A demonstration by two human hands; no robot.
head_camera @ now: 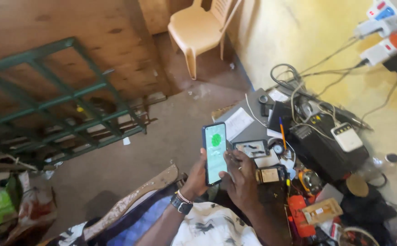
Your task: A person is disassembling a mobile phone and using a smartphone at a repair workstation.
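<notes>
The phone (216, 152) has a glossy glass screen, lit green. The chair (197, 29) is smooth cream plastic, the grille (62, 98) painted green metal. The floor (171, 123) looks rough, matt concrete; the wall (326, 27) is matt yellow plaster.
</notes>
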